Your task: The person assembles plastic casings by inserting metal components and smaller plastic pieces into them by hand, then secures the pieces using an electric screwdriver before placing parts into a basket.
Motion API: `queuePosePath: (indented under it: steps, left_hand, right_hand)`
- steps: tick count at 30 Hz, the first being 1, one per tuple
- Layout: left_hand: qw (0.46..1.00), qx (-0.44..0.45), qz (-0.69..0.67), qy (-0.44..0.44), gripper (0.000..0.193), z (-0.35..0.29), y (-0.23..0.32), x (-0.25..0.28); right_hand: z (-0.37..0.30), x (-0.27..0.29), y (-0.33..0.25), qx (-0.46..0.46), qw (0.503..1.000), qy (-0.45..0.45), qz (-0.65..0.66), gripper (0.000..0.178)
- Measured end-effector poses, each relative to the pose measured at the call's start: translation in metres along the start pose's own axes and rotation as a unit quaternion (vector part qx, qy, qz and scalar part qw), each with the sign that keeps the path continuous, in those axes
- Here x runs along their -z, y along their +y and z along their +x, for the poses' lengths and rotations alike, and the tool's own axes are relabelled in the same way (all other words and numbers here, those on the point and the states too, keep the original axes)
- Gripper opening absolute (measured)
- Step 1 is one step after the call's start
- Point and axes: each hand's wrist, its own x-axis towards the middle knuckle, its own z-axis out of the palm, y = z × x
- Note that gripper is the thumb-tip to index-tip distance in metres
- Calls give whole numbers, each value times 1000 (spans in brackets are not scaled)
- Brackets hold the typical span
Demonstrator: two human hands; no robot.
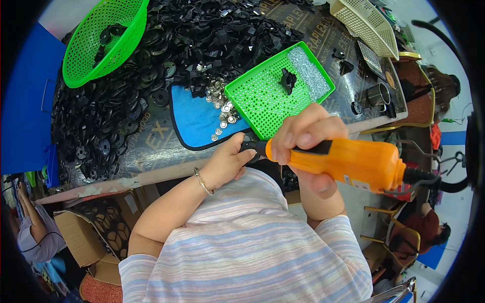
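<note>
My right hand (313, 132) is wrapped round an orange electric screwdriver (366, 160), its cable trailing off to the right. The tool's dark tip points left, at a small black plastic part (249, 145). Thumb and fingers of my left hand (226, 162) pinch that part near the table's front edge; its shape is partly covered. Just beyond, small round metal pieces (227, 112) lie scattered on a blue mat (194, 123). A green perforated tray (255, 129) rests beside the mat, with silvery small hardware, probably screws (310, 73), along its right end and one black part (288, 81).
Heaps of black discs (108, 129) and angular black parts (217, 38) cover the table's left and far side. A green basket (106, 43) stands far left, a beige basket (366, 25) far right. A metal cup (378, 94) is near the right edge. People sit beyond.
</note>
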Motion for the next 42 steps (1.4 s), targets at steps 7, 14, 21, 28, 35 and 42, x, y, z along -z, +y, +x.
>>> queuePosePath:
  steps: [7,14,21,28,35,42]
  left_hand:
    - [998,16,-58,-16,9,-2,5,3]
    - [990,-2,-135,-45,32,-3,7,7]
    - [987,-14,-146,-59,31,-3,6,8]
    - [990,-31,-115,-70,37,-4,-1,7]
    - [995,-55,-54,-69,50,-3,-4,8]
    - [995,-60,-35,-65,49,-4,-1,6]
  right_hand:
    - [4,30,1,76,990,119,-18,45]
    - [-2,38,27,57,972,220,-55,41]
    - [2,37,37,62,974,217,-26,38]
    - [3,36,37,50,977,206,-30,36]
    - [8,23,-1,81,984,148,51,44]
    - [-2,-13,-11,10,994,73,85,41]
